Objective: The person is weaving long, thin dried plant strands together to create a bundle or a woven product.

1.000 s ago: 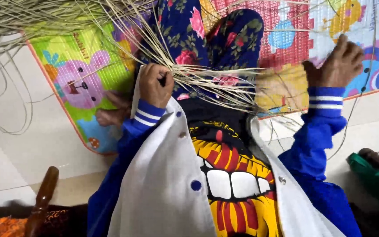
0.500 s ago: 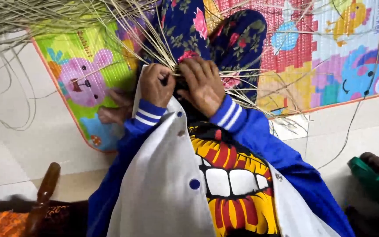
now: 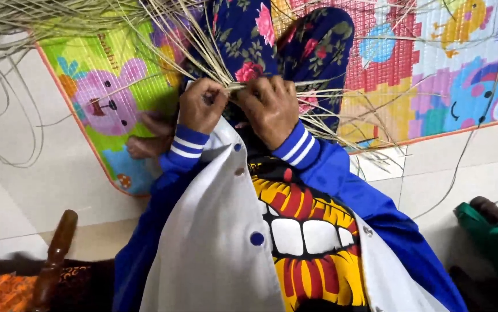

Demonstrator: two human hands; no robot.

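Note:
My left hand (image 3: pixel 201 105) and my right hand (image 3: pixel 269 107) meet over my lap, both closed on a bundle of thin pale straw strands (image 3: pixel 226 81). The strands fan out upward and to both sides from between my fingers. Blue sleeves with white-striped cuffs cover both arms. Under the hands lie my legs in dark blue flowered fabric (image 3: pixel 243 34). The point where the strands cross is partly hidden by my fingers.
A colourful children's play mat (image 3: pixel 104 98) covers the floor ahead, on pale tiles (image 3: pixel 23 185). Loose straw strands (image 3: pixel 6 23) pile at the upper left. A brown wooden handle (image 3: pixel 55 254) lies at lower left, a green object (image 3: pixel 491 231) at right.
My right hand came in from the far right and joined my left hand on the straw bundle. The left hand stayed in place.

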